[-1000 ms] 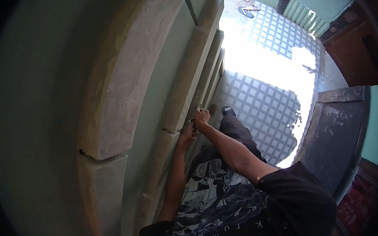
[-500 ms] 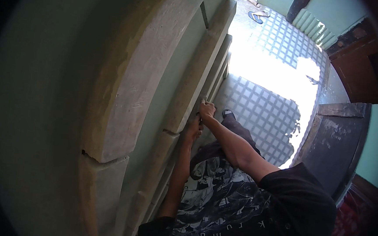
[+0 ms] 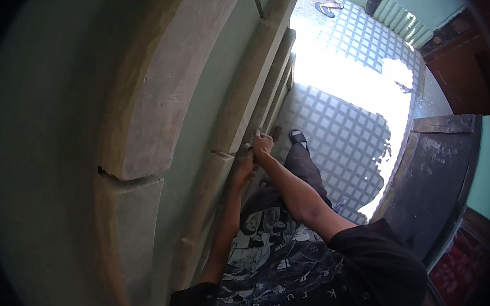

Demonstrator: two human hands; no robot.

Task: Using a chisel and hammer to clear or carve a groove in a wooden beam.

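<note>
Beside me runs a pale green wall (image 3: pixel 194 101) with long raised trim strips, greyish and brown. My right hand (image 3: pixel 262 145) is closed at the edge of a middle trim strip (image 3: pixel 245 105), its fingertips pressed together by the strip. Just below and touching or nearly touching it, my left hand (image 3: pixel 244 168) is curled with fingers wrapped round. Something small and dark shows between the two hands, too small to name. A joint gap (image 3: pixel 222 152) in the strip lies just left of the hands.
A wide nearer trim strip (image 3: pixel 158 90) with a broken joint stands at left. Grey checked floor tiles (image 3: pixel 337 137) lie at right, partly in bright sunlight. My sandalled foot (image 3: pixel 298 137) rests there. A dark wooden panel (image 3: pixel 431 172) and loose sandals (image 3: pixel 325 9) are farther off.
The view has shifted a little, so wall and floor sit slightly higher. My hands stay together at the strip; my foot shows more fully.
</note>
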